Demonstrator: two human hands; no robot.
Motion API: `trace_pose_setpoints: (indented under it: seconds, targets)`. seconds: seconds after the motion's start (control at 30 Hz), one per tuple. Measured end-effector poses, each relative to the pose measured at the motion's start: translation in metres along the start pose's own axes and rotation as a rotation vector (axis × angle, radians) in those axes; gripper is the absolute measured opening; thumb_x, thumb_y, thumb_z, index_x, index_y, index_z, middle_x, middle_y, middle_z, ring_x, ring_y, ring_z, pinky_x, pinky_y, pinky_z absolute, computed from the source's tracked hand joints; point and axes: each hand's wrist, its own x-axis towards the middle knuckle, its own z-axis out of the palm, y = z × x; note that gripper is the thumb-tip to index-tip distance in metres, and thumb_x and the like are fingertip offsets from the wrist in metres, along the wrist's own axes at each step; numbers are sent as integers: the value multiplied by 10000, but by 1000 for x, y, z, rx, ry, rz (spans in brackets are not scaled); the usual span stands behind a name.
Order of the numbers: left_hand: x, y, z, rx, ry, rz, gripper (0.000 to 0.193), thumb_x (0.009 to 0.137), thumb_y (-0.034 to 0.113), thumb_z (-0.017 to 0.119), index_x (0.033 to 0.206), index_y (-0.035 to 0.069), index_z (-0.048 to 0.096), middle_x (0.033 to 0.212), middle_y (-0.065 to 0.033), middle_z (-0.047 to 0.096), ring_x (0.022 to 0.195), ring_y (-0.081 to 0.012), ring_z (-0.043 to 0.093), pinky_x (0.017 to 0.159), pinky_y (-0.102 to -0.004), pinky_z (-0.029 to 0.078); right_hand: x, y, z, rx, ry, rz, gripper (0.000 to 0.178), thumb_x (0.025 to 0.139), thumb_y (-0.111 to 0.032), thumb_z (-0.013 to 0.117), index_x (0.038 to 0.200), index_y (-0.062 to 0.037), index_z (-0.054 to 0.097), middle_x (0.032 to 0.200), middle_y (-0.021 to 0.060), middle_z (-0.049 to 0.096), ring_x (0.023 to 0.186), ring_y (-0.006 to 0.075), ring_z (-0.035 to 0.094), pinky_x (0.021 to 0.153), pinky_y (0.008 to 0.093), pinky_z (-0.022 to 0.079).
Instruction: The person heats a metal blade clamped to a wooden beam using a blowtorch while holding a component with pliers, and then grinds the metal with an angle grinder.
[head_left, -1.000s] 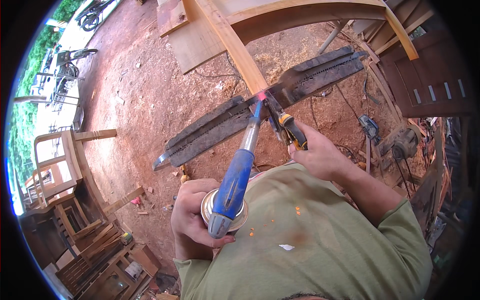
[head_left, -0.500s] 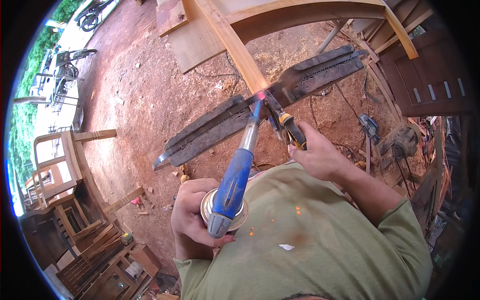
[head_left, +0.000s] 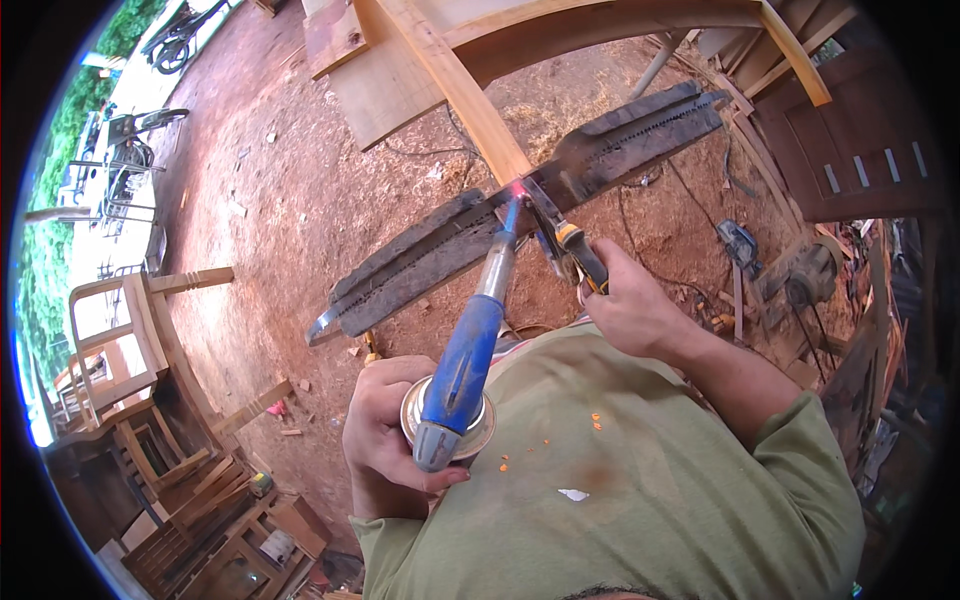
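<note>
My left hand (head_left: 385, 425) is closed around the canister of a blue gas torch (head_left: 465, 350), its metal nozzle aimed up and away from me. A blue flame leaves the nozzle and meets a small glowing pink-red spot at the middle of a dark, long slotted board (head_left: 420, 258). Along the board runs a toothed saw blade (head_left: 655, 132), with a shiny end showing at the left. My right hand (head_left: 635, 308) grips pliers (head_left: 568, 238) with black and yellow handles. Their jaws reach the board beside the flame; exactly what they pinch is hard to make out.
A pale wooden beam (head_left: 460, 95) ends right behind the glowing spot, joined to a curved wooden frame (head_left: 610, 30). Chair frames (head_left: 125, 320) and wood scraps lie at left. A power tool (head_left: 738, 245) and cords rest on the shaving-covered floor at right, near a dark panelled door (head_left: 850, 150).
The view has shifted very slightly. Both hands keep their hold, and the flame stays on the same glowing spot.
</note>
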Motion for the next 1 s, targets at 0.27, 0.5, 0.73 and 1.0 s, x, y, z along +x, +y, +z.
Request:
trace_pose_setpoints:
  seconds: [0.27, 0.5, 0.73, 1.0]
  targets:
    - [3, -2, -2, 21, 27, 34, 462, 574, 366, 925, 760, 20, 683, 708, -102, 626, 583, -245, 600, 522, -341, 432, 1, 1, 0, 10, 13, -6, 288, 917, -46, 563, 1191, 21, 511, 931, 133, 582, 860, 213, 565, 813, 376, 475]
    - [8, -1, -4, -3, 79, 33, 459, 543, 358, 925, 731, 26, 670, 691, -92, 607, 566, -234, 578, 513, -332, 410, 2, -1, -2, 98, -27, 17, 248, 855, -36, 535, 1087, 48, 511, 952, 233, 595, 913, 367, 601, 836, 455, 464]
    - [8, -2, -13, -28, 14, -21, 452, 536, 351, 926, 722, 32, 666, 686, -92, 606, 564, -234, 576, 515, -334, 409, 4, -9, -3, 77, -19, 19, 261, 844, -48, 548, 1082, 51, 504, 966, 249, 595, 947, 386, 596, 860, 461, 460]
    - [10, 0, -19, -22, 26, -24, 458, 538, 362, 923, 730, 28, 676, 694, -97, 616, 571, -241, 588, 521, -334, 419, 4, -13, 0, 12, 4, 73, 281, 887, -35, 590, 1147, 30, 506, 979, 133, 577, 930, 233, 562, 877, 379, 465]
